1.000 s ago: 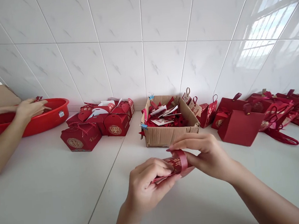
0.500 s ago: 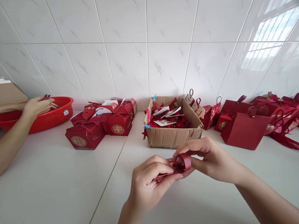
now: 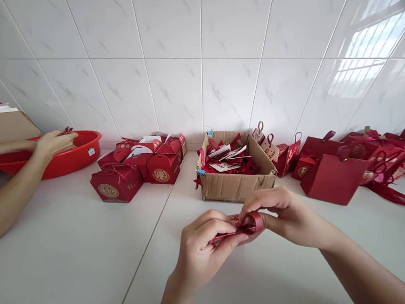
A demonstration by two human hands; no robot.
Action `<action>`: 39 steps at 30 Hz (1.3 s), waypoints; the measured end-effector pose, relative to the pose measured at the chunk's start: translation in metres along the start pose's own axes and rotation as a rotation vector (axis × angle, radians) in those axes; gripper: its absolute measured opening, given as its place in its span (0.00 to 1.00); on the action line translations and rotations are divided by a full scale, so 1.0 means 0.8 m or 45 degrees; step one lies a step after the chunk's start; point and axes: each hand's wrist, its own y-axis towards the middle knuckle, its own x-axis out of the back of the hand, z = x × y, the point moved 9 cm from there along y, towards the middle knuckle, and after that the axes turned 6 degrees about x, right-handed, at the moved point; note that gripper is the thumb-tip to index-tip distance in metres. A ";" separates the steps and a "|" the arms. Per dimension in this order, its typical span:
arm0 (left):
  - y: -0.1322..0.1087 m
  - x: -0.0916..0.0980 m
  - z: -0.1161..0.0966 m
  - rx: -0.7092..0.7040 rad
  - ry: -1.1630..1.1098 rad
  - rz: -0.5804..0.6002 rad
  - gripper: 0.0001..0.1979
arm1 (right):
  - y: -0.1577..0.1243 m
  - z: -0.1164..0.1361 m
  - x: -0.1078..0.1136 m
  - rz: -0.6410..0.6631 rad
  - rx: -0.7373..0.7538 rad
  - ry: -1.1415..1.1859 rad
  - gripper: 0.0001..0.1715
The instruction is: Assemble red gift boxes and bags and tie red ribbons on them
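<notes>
My left hand (image 3: 200, 249) is closed round a flat, folded red paper gift bag (image 3: 232, 232) held just above the white counter. My right hand (image 3: 286, 213) pinches the bag's red ribbon handle (image 3: 256, 221), which curls into a loop between my fingers. Both hands meet right in front of an open cardboard box (image 3: 237, 184) filled with red and white flat pieces.
Assembled red gift boxes (image 3: 138, 169) cluster left of the cardboard box. Red bags with ribbon handles (image 3: 335, 176) lie along the wall at right. At far left another person's hand (image 3: 51, 142) rests at a red plastic basin (image 3: 82, 155). White tiled wall behind.
My right hand's fingers have drawn the ribbon loop lower and tighter against the folded bag. The view shifted slightly. The other person's hand stays at the basin.
</notes>
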 end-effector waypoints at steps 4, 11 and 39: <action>-0.003 -0.005 0.001 0.002 0.082 0.026 0.05 | -0.003 0.009 0.001 0.068 0.094 -0.062 0.11; -0.007 -0.010 -0.007 -0.110 0.239 -0.023 0.07 | -0.009 0.019 -0.001 0.203 0.187 0.109 0.13; -0.015 -0.019 -0.031 -0.357 0.374 -0.018 0.10 | -0.006 0.005 0.001 0.239 -0.057 -0.212 0.09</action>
